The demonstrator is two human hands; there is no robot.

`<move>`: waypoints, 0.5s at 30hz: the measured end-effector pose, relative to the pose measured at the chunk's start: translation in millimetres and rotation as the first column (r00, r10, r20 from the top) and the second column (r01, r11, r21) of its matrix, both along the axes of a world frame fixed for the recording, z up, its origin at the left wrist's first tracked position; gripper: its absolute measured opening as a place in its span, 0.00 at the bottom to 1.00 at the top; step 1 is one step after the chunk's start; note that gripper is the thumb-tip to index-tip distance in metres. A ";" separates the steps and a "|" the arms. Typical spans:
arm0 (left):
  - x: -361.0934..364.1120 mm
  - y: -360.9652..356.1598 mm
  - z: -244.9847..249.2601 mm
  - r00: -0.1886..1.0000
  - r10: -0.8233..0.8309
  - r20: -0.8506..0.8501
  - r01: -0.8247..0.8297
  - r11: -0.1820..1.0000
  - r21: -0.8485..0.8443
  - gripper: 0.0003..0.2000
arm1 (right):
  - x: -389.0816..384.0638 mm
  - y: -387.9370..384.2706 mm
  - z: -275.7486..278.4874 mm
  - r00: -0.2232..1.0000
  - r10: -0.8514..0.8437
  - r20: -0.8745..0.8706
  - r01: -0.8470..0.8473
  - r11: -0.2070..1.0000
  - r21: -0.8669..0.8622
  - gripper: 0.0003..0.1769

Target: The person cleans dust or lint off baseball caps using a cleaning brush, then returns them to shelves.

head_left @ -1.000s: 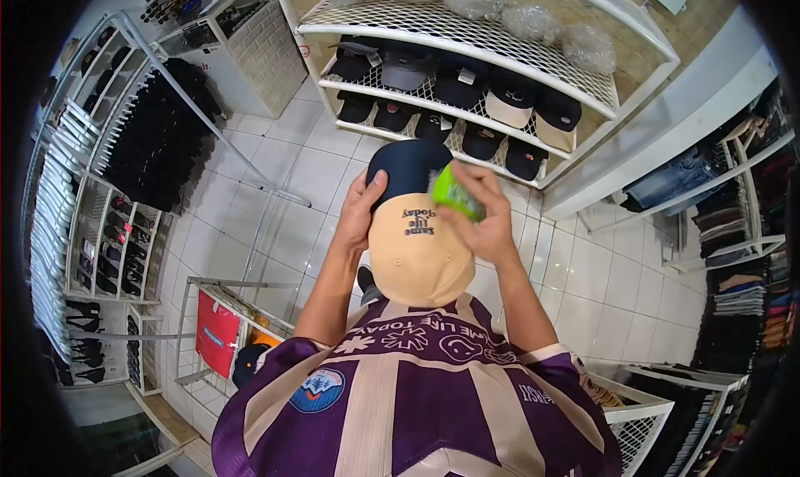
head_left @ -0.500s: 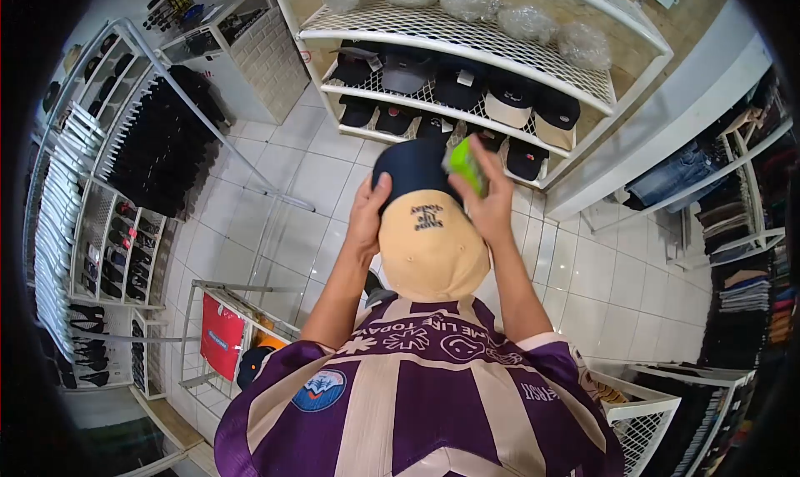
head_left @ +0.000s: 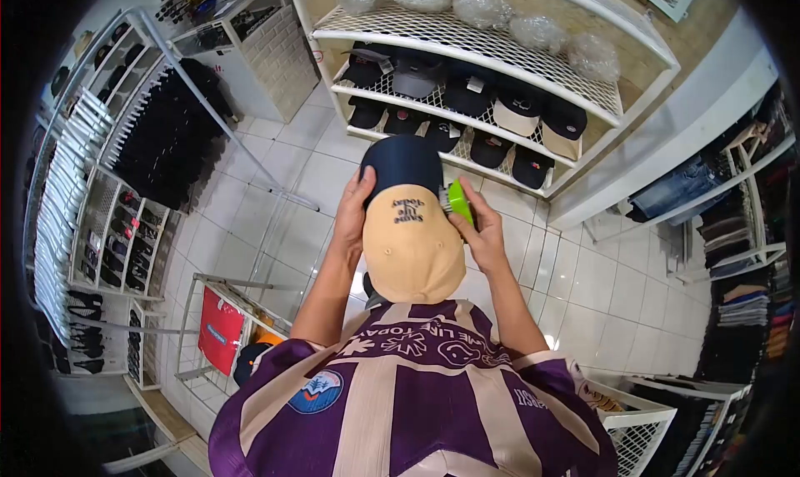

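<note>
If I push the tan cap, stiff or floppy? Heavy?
The tan cap seems light: the left hand holds it by one side. Its dark brim looks stiff, with a smooth outline. The crown probably dents under a push; it looks like cloth.

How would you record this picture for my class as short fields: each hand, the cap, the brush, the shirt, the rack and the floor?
Left hand: holds the cap at its side, near the brim
Right hand: holds the brush
Cap: cream crown, dark blue brim pointing away from the wearer, dark lettering on the front
Brush: green back, bristles towards the cap's side; contact unclear
Shirt: purple and cream stripes
Rack: white; two rows of caps, plastic-wrapped bundles above
Floor: white tiles
</note>
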State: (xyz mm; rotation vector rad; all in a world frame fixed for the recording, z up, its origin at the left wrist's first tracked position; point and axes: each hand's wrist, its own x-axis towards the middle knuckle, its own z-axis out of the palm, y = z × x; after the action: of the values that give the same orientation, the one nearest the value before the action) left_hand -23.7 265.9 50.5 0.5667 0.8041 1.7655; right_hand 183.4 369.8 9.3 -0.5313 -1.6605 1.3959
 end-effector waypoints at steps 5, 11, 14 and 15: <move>36.4 -0.2 -18.0 0.999 -0.047 -0.009 0.046 0.996 -0.077 0.22 | -11.6 34.0 44.5 0.978 -0.197 -0.071 0.203 0.974 0.104 0.36; 18.3 -5.3 -13.4 0.995 -0.023 -0.101 0.016 0.997 -0.073 0.19 | -12.1 10.3 59.8 0.994 -0.039 0.102 -0.011 0.891 0.455 0.35; 24.9 -15.1 -10.4 0.992 0.020 -0.124 -0.030 0.997 -0.076 0.19 | -22.2 27.6 51.9 0.981 -0.191 0.033 0.183 0.968 0.174 0.34; 23.5 -10.7 -7.0 0.989 0.042 -0.139 -0.050 0.997 -0.058 0.19 | -21.7 19.9 54.0 0.981 -0.194 0.023 0.187 0.965 0.184 0.34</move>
State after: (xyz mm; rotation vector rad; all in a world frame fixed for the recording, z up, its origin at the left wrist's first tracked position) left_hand -0.1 255.2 43.5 0.6390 0.9713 1.7511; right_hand 161.7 389.7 63.3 -0.6010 -1.7005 1.0897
